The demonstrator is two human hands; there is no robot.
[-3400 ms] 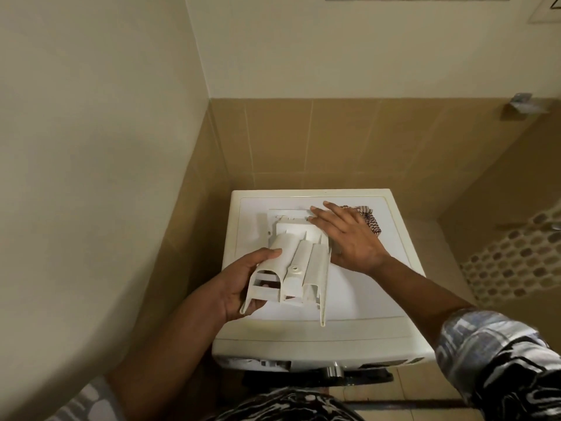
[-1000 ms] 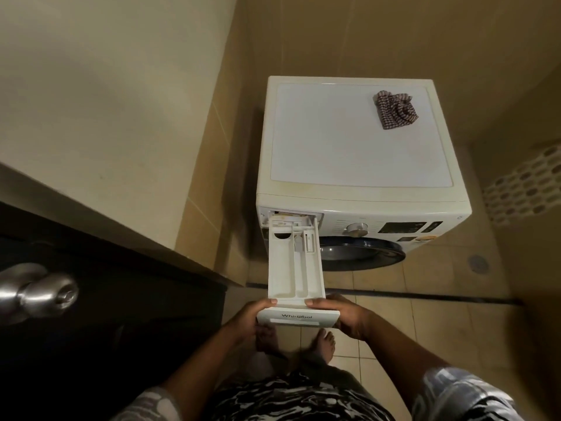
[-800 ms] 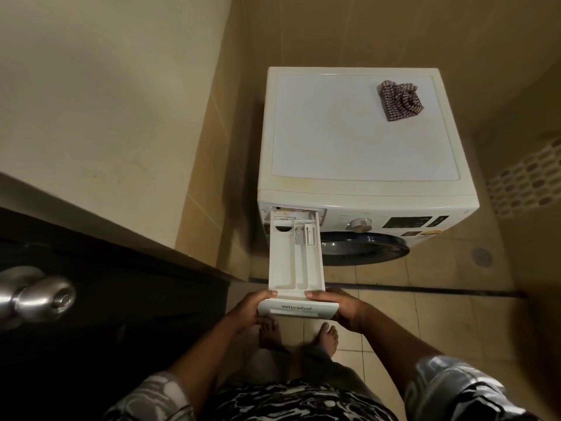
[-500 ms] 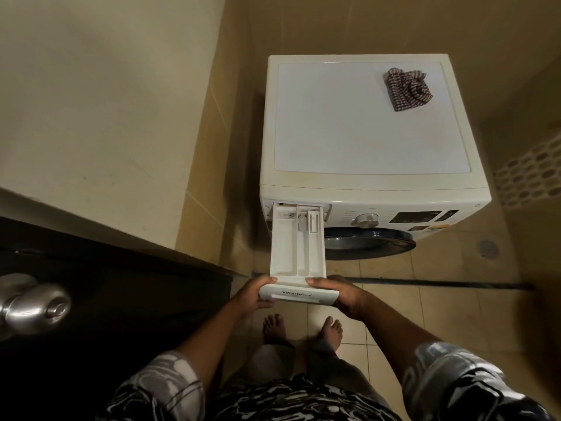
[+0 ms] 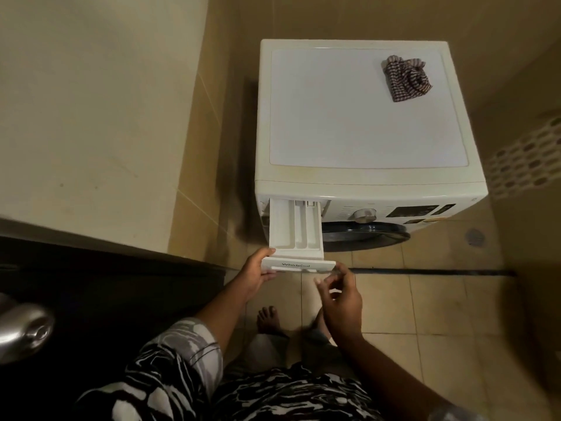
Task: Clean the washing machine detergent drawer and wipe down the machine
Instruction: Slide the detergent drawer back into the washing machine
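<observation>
The white washing machine point(image 5: 364, 183) stands against the tiled wall. Its detergent drawer point(image 5: 293, 227) sticks partly out of the slot at the front's upper left, compartments facing up. My left hand point(image 5: 256, 273) grips the left end of the drawer's front panel, thumb on top. My right hand point(image 5: 341, 294) hovers just below the panel's right end with loosely curled fingers and holds nothing. A checked cloth point(image 5: 405, 79) lies crumpled on the machine's top at the back right.
A dark door with a metal knob point(image 5: 25, 329) stands close on my left. The round dial point(image 5: 364, 214) and display panel sit right of the drawer, above the dark porthole door point(image 5: 364, 233). My bare feet are on the tiled floor.
The drawer has slid further into its slot. My right hand has let go of the front panel and drawn back; my left hand still grips it.
</observation>
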